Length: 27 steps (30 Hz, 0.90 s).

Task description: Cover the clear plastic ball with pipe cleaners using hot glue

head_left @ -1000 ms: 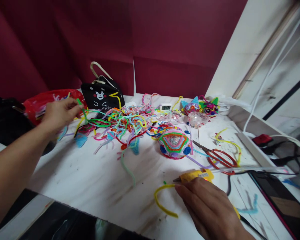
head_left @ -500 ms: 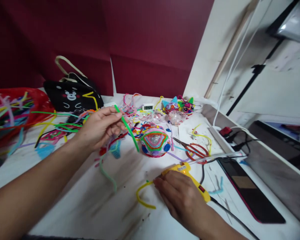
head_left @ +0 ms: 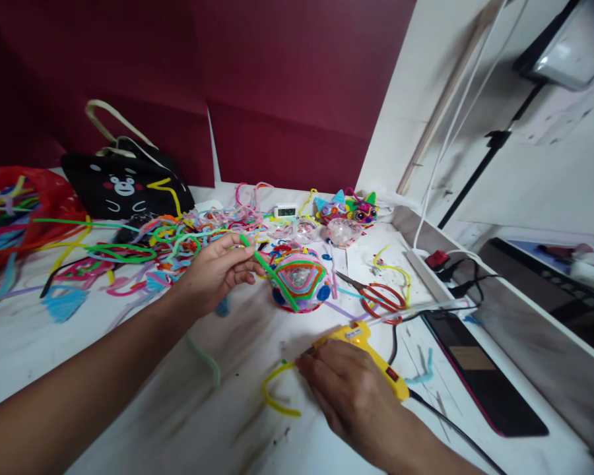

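My left hand (head_left: 212, 274) pinches a green pipe cleaner (head_left: 272, 277) that slants down to the right in front of a ball wrapped in coloured pipe cleaners (head_left: 299, 280). My right hand (head_left: 349, 392) rests on the white table, its fingers closed around the grip of a yellow glue gun (head_left: 363, 346) whose nozzle points left. A bent yellow pipe cleaner (head_left: 274, 392) lies just left of that hand.
A heap of coloured pipe cleaners (head_left: 168, 247) covers the table's left and middle. Behind it are a black bear-face bag (head_left: 123, 185) and a red bag (head_left: 10, 211). Red scissors (head_left: 379, 297), a dark phone (head_left: 475, 359), small decorated figures (head_left: 346, 210) and cables lie right.
My left hand has carried the green pipe cleaner from the heap at the left over to the wrapped ball. The view has swung right. My right hand stays on the glue gun.
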### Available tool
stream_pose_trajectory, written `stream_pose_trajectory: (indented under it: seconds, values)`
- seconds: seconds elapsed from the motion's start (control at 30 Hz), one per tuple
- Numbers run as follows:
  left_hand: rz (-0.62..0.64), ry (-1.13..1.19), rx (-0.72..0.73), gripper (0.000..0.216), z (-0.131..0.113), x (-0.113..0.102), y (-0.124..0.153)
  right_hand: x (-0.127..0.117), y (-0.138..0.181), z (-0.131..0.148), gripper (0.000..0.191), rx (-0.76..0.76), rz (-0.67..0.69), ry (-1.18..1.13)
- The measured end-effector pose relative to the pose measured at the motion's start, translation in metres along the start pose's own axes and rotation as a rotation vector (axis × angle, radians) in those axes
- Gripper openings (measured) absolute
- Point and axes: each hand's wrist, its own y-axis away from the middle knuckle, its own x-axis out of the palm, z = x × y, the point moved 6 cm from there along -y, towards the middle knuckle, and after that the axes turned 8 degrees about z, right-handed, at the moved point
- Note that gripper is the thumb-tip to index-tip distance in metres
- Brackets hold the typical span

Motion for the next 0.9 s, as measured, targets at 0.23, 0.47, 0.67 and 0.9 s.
stream_pose_trajectory:
  seconds: [0.23, 0.47, 0.67, 0.9]
  values:
    - [0.066, -0.066, -0.105, 0.024, 0.015, -0.009, 0.007, -0.008, 0.001, -0.005, 0.016, -0.010, -0.120, -0.084]
    - [0.025, 0.123, -0.076, 0.016, 0.023, 0.003, 0.012, -0.007, 0.000, -0.006, 0.017, -0.026, -0.129, -0.059]
    - [-0.075, 0.304, -0.017, 0.015, 0.037, 0.007, 0.012, -0.007, -0.001, -0.004, 0.015, -0.022, -0.138, -0.048]
    - [-0.086, 0.242, -0.028, 0.028, 0.048, 0.001, 0.011, -0.004, 0.001, -0.006, 0.014, 0.000, -0.096, -0.025]
